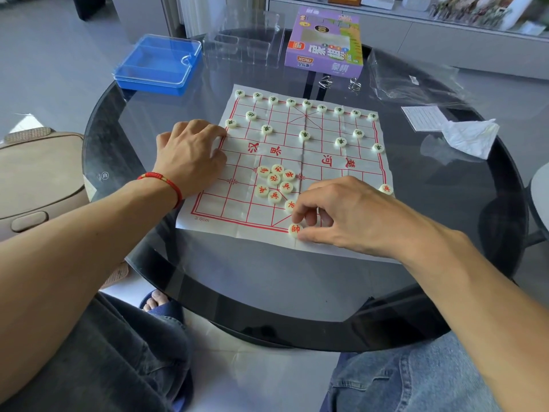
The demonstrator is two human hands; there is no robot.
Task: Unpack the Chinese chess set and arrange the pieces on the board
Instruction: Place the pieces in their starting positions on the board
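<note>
A: Item one, the board (326, 162)?
B: Lying flat mid-desk (267, 292), green pieces (304, 134) sitting along its far rows, red pieces (274, 181) clustering near its centre.
A: The hands?
B: Left hand (190, 156) pressing the board's left edge, fingers relaxed, holding nothing. Right hand (341, 212) pinching a red piece (294, 229) at the near edge.
A: Packaging?
B: Purple box (325, 43) and blue case (157, 63) resting at the far edge

Both forearms are bare, with no sleeves showing. The left hand (190, 157) has a red braided cord bracelet (162, 181) with a small gold-coloured section around its wrist; the right hand (350, 211) wears nothing. One leg is in dark charcoal jeans (118, 352), the other in light blue denim (416, 379). A dark blue open-toed slipper (166, 310) covers one foot, toes showing.
</note>
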